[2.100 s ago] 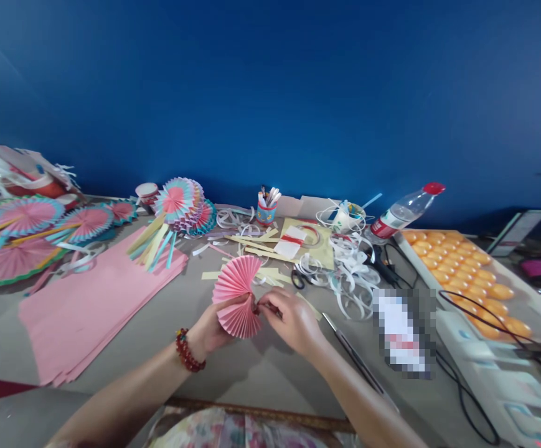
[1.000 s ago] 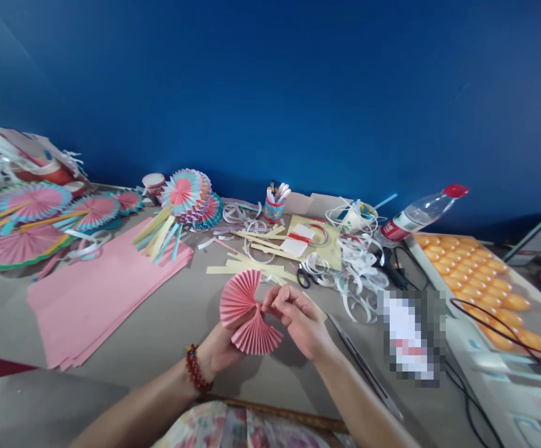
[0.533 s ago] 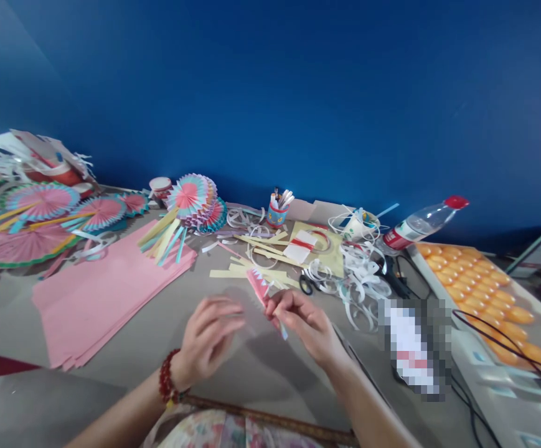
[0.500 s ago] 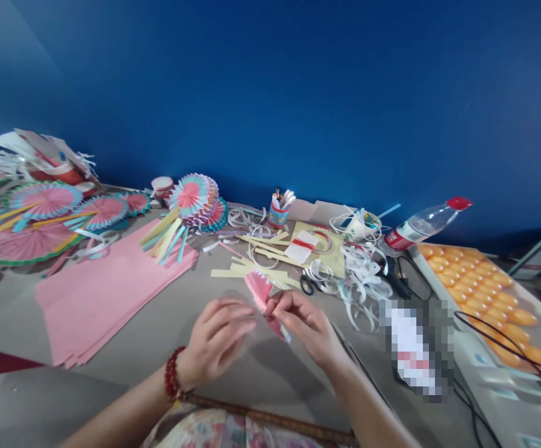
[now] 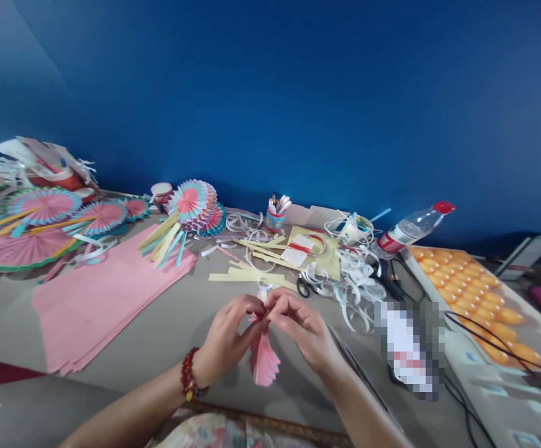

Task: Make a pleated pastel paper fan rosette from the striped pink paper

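A pleated pink paper fan (image 5: 264, 362) hangs below my fingers, its zigzag edge spread toward me. My left hand (image 5: 233, 331) pinches the gathered middle of the fan from the left. From the other side my right hand (image 5: 299, 323) closes its fingertips on the same spot, so the two hands touch. A small pale part of the paper (image 5: 263, 292) sticks up beyond the fingertips. The exact pinch point is hidden behind the fingers.
Pink paper sheets (image 5: 106, 298) lie left, finished pleated fans (image 5: 190, 202) behind them. Yellow strips (image 5: 246, 274), scissors (image 5: 302, 287), white curled ribbon (image 5: 357, 280) and a pen cup (image 5: 275, 214) stand or lie ahead. On the right are a bottle (image 5: 410, 230) and orange balls (image 5: 466, 286).
My left hand has come in from the left and closed on the fan beside my right fingers. The fan has turned, and its pleated edge now hangs downward.
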Available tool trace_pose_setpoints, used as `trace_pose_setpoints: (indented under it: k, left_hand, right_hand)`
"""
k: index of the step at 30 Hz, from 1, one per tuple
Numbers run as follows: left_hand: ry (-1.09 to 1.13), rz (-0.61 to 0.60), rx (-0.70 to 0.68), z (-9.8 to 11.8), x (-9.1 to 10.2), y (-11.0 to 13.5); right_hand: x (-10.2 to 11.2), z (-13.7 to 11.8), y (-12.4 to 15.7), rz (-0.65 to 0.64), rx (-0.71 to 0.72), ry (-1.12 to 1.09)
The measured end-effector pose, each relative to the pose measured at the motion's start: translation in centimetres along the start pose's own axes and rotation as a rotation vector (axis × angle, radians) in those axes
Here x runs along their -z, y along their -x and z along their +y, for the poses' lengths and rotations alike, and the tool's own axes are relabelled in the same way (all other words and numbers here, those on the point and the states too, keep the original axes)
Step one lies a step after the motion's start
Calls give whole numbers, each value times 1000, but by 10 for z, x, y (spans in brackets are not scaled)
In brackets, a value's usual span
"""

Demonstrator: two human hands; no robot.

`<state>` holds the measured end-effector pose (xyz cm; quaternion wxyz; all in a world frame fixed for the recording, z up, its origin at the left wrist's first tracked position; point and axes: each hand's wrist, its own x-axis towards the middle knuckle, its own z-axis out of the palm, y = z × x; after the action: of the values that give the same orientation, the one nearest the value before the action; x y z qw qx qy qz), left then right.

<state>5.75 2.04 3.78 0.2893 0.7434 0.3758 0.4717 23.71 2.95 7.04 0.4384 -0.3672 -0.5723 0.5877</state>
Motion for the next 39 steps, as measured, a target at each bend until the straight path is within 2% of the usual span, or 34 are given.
trace_pose_setpoints:
  k: [4,12,18,22,29,35,39]
  left_hand:
    - [88,-75,98,-3,1,-2]
    - [224,-197,277,-7,2,-1]
    - [327,-254,404,-12,6,-4]
    - [303,-304,410,-14,8,-6]
    - [154,-352,363,-10,9,-12]
    - [101,-473,250,-12,11,-15]
    - [108,-497,258,-11,9,-18]
  right_hand:
    - [3,3,-2,-11,10,59]
    - [11,6,-6,-113,46,211]
    - [17,0,-3,-61,35,480]
    - [23,-9,-1,-79,26,596]
    - [28,-19,-9,-157,74,609]
    - [22,-13,-23,-214,111,658]
    - [16,-5,-35,-261,150,665]
